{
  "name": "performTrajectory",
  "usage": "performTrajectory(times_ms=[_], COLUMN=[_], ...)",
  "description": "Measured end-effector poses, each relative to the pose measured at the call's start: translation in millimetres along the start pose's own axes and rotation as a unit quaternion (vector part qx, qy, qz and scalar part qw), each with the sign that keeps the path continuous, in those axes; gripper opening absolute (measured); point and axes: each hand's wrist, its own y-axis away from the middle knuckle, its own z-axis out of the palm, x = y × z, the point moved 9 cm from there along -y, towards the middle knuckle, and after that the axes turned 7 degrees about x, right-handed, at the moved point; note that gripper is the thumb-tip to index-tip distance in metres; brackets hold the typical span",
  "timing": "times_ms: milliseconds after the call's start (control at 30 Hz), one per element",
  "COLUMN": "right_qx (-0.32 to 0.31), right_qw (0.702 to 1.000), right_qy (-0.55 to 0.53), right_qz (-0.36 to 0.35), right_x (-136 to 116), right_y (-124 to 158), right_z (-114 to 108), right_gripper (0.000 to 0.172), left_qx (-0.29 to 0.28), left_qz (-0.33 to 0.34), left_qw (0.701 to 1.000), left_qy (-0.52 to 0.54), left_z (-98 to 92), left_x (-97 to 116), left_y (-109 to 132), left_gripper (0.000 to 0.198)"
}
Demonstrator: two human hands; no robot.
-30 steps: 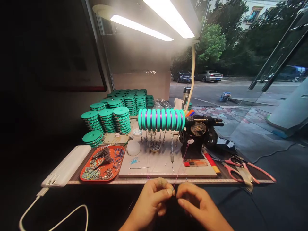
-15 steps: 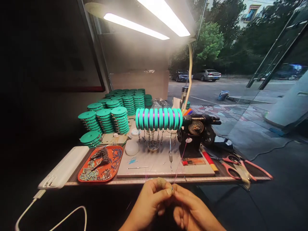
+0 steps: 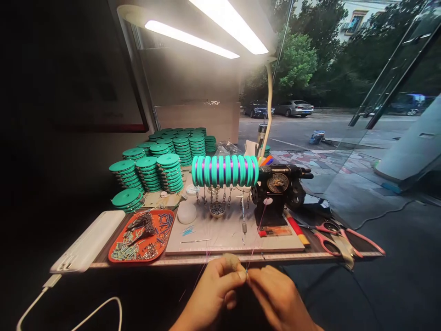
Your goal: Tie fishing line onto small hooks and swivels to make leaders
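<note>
My left hand (image 3: pixel 220 286) is closed in a pinch, thumb against forefinger, on a thin purple line (image 3: pixel 252 252) just in front of the table edge. At its fingertips shows a tiny bluish piece (image 3: pixel 246 272), too small to name. My right hand (image 3: pixel 277 292) pinches at the same spot, fingertips touching or almost touching the left thumb. Beyond the hands, a row of turquoise spools (image 3: pixel 225 171) wound with purple line sits on the shaft of a black winding machine (image 3: pixel 278 184). Small metal swivels hang below the spools.
An orange tray (image 3: pixel 113 252) of small fittings lies left, beside a white power bank (image 3: pixel 87 241). Stacks of turquoise spools (image 3: pixel 167 172) stand behind. A needle-like tool (image 3: pixel 195 241), a lighter (image 3: pixel 275 231), pink-handled scissors (image 3: pixel 325 239) and a bowl of beads (image 3: pixel 217 210) lie around.
My right hand has turned, its back now more upward and its lower fingers tucked out of sight. My left hand keeps its pinch. The whole view has shifted slightly.
</note>
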Motion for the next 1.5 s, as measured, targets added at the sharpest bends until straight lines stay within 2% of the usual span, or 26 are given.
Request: performTrajectory(times_ms=[67, 133, 233, 300, 367, 433, 500, 533, 567, 633, 700, 733, 767, 800, 867, 933, 1033, 1100, 1133, 1200, 1233, 1300, 1367, 1400, 1433, 1500], right_qx=[-0.047, -0.134, -0.229, -0.251, -0.302, -0.339, -0.366, -0.375, -0.376, -0.347, -0.272, -0.229, -0.163, -0.108, -0.062, -0.056, -0.047, -0.062, -0.075, -0.118, -0.143, -0.191, -0.219, -0.229, -0.238, -0.257], right_qw=[0.997, 0.990, 0.969, 0.957, 0.940, 0.930, 0.923, 0.921, 0.922, 0.935, 0.961, 0.971, 0.973, 0.957, 0.914, 0.897, 0.905, 0.923, 0.936, 0.960, 0.967, 0.964, 0.935, 0.924, 0.916, 0.914], right_qy=[0.038, 0.008, -0.083, -0.113, -0.097, -0.071, -0.049, -0.038, -0.025, 0.005, 0.046, 0.066, 0.094, 0.107, 0.121, 0.119, 0.102, 0.076, 0.050, -0.036, -0.088, -0.183, -0.242, -0.252, -0.258, -0.253], right_qz=[-0.044, -0.032, 0.033, 0.093, 0.124, 0.122, 0.107, 0.098, 0.088, 0.076, 0.024, -0.025, -0.135, -0.245, -0.383, -0.421, -0.411, -0.371, -0.340, -0.253, -0.190, -0.023, 0.142, 0.175, 0.192, 0.185], right_x=[-13, -22, -32, -31, -29, -28, -30, -31, -32, -31, -32, -36, -51, -65, -79, -78, -76, -74, -73, -69, -63, -43, -21, -17, -15, -17], right_y=[-1, -8, -39, -71, -99, -121, -133, -135, -135, -129, -120, -113, -104, -90, -58, -42, -36, -37, -39, -48, -56, -78, -99, -109, -117, -128], right_z=[4, 10, 9, 8, 20, 36, 52, 57, 58, 50, 29, 17, 3, -8, -12, -5, 6, 10, 10, 9, 10, 17, 32, 39, 47, 58], right_gripper=[0.030, 0.030, 0.017, 0.015, 0.017, 0.017, 0.016, 0.015, 0.014, 0.009, 0.014, 0.019, 0.025, 0.030, 0.030, 0.026, 0.031, 0.034, 0.035, 0.032, 0.028, 0.020, 0.015, 0.014, 0.014, 0.015], left_qx=[0.066, 0.134, 0.187, 0.245, 0.280, 0.275, 0.252, 0.233, 0.214, 0.164, 0.132, 0.107, 0.086, 0.064, 0.042, 0.033, 0.021, 0.024, 0.041, 0.104, 0.138, 0.186, 0.221, 0.242, 0.251, 0.230], left_qz=[0.140, 0.284, 0.430, 0.503, 0.552, 0.582, 0.582, 0.568, 0.538, 0.422, 0.195, 0.078, -0.014, -0.075, -0.120, -0.127, -0.124, -0.106, -0.066, 0.093, 0.200, 0.389, 0.481, 0.501, 0.509, 0.503], left_qw=[0.978, 0.908, 0.796, 0.726, 0.665, 0.629, 0.630, 0.653, 0.694, 0.826, 0.963, 0.991, 0.993, 0.984, 0.972, 0.970, 0.969, 0.972, 0.981, 0.990, 0.966, 0.855, 0.752, 0.714, 0.691, 0.695], left_qy=[-0.137, -0.278, -0.382, -0.400, -0.417, -0.437, -0.447, -0.443, -0.428, -0.337, -0.131, -0.014, 0.080, 0.145, 0.196, 0.206, 0.213, 0.209, 0.177, 0.021, -0.089, -0.288, -0.393, -0.424, -0.447, -0.459], left_z=[-10.3, -14.4, -12.5, -17.2, -18.6, -15.2, -11.8, -11.1, -12.9, -22.1, -38.4, -38.6, -35.4, -30.6, -25.8, -23.6, -19.3, -19.1, -23.6, -37.8, -41.3, -34.8, -28.2, -27.5, -26.4, -23.4], left_x=[26, 47, 52, 48, 43, 43, 49, 55, 60, 64, 42, 25, 11, 1, -6, -9, -8, -6, -1, 20, 34, 54, 55, 55, 55, 58], left_y=[6, 20, 40, 52, 62, 67, 67, 65, 60, 40, 15, 8, 5, 5, 4, 3, 4, 5, 4, 7, 14, 34, 50, 55, 57, 56], left_gripper=[0.014, 0.014, 0.018, 0.027, 0.034, 0.037, 0.034, 0.031, 0.027, 0.017, 0.009, 0.009, 0.011, 0.013, 0.018, 0.022, 0.026, 0.023, 0.020, 0.012, 0.009, 0.015, 0.027, 0.030, 0.031, 0.030])
